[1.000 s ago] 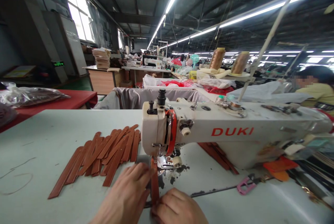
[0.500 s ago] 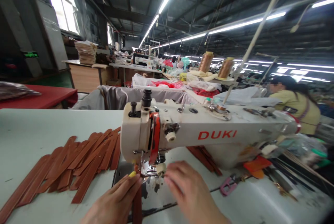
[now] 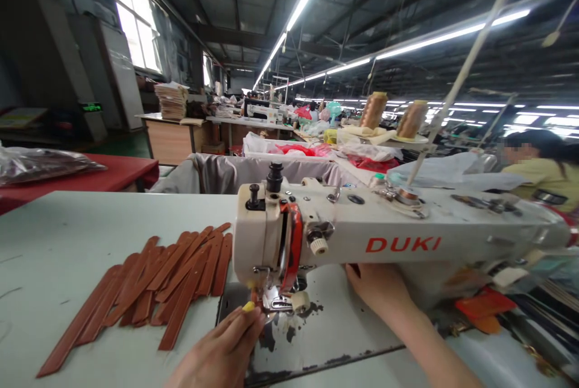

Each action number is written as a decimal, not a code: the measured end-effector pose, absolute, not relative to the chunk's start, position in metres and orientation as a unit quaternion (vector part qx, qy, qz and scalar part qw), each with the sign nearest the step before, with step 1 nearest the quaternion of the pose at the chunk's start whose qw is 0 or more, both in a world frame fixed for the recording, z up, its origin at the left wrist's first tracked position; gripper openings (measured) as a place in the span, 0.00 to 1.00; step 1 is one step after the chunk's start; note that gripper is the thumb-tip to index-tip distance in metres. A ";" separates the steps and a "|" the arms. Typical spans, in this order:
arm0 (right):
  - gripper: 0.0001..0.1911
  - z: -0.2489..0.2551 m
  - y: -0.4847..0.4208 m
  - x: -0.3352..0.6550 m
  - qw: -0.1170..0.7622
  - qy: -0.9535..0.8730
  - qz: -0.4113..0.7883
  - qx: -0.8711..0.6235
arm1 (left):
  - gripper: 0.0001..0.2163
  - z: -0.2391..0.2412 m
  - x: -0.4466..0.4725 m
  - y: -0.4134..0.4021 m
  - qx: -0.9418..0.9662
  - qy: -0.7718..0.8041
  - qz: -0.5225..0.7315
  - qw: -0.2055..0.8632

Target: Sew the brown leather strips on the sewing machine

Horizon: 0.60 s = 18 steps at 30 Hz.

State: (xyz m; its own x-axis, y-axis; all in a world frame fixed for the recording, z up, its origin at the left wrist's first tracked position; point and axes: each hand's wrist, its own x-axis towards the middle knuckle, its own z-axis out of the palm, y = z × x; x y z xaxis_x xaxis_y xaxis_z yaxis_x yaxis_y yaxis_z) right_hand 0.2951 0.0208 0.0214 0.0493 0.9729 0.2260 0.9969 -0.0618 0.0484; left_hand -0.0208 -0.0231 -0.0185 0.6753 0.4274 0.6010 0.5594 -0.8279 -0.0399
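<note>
My left hand (image 3: 228, 340) is at the sewing machine's presser foot (image 3: 277, 302), its fingers pressed together on a brown leather strap (image 3: 256, 298), of which only a small part shows. A yellow cover (image 3: 248, 306) sits on one fingertip. Under the arm of the white sewing machine (image 3: 339, 231) reaches my right hand (image 3: 377, 288); its fingertips go out of sight behind the arm, so its grip is hidden. Left of the machine head lies a loose pile of brown leather straps (image 3: 185, 273) on the pale table (image 3: 126, 207).
An orange piece (image 3: 484, 306) lies right of my right forearm. Behind the machine are a grey cloth-lined bin (image 3: 217, 174) and thread cones (image 3: 374, 110). A red table (image 3: 122, 171) stands at left. A person in yellow (image 3: 543, 171) is at the far right.
My right hand has left the presser foot area and moved right and back, under the machine arm. My left hand stays by the needle. The view has turned slightly left.
</note>
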 end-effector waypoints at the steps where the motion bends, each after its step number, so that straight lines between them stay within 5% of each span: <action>1: 0.13 0.020 0.021 0.298 0.061 -0.682 -0.102 -0.722 | 0.25 -0.015 -0.020 -0.024 -0.912 -0.273 -0.284 0.117; 18: 0.14 0.021 0.011 0.305 0.120 -0.685 -0.220 -0.684 | 0.19 0.003 -0.028 0.006 -0.871 -0.393 -0.296 0.017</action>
